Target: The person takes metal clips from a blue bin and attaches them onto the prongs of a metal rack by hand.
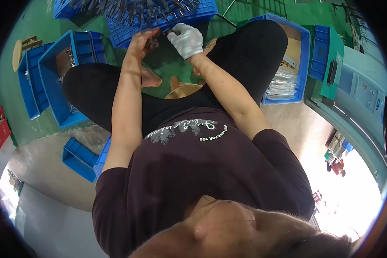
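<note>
My right hand, in a white glove, is closed with thumb and fingers pinching a small dark flat piece. To its left is my bare left hand, its fingers bent and reaching toward that piece. Dark patches show at the left palm and fingers; whether they are small parts or dirt I cannot make out. Both hands are just in front of a blue crate turned toward me. On top of the crate lies a spread heap of thin dark metal strips.
Blue bins with small metal parts stand at the left. At the right, a blue bin holds clear plastic bags. A smaller blue bin sits on the floor behind left. My bent knees flank a round wooden stool.
</note>
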